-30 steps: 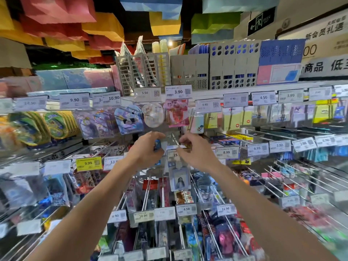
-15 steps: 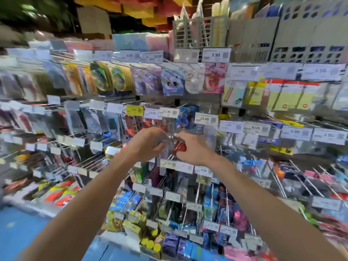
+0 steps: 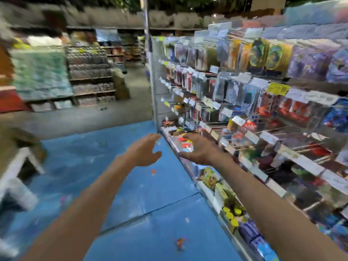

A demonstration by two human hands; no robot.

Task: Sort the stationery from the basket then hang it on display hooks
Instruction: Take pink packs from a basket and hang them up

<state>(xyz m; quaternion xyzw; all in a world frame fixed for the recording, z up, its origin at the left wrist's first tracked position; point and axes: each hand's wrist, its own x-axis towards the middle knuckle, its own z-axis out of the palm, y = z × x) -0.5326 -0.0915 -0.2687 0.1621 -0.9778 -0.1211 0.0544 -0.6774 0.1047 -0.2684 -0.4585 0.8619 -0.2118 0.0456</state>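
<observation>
Status: left grip (image 3: 143, 151), right grip (image 3: 197, 147) spread, empty beside display rack (image 3: 154, 87); I would sight the unseen basket before reaching.

**Stationery packs** (image 3: 243, 53): flat carded and bagged goods in many colours. They hang upright in close rows, faces outward, across the rack on the right. All are heavily blurred and the print is unreadable.
- Top row: yellow-green packs with round designs (image 3: 271, 55), with purple-blue packs (image 3: 308, 63) beside them.
- Middle row: grey, clear-fronted packs (image 3: 226, 89) and red packs (image 3: 293, 108).
- Bottom shelf: yellow round-topped items (image 3: 231, 213), standing.
- Small red, yellow and white pack (image 3: 185, 144): at the rack's near low corner. Whether it hangs or lies there cannot be told.

**Display hooks** (image 3: 308, 147): thin metal prongs jutting out from the rack in tiers, most of them loaded.
</observation>
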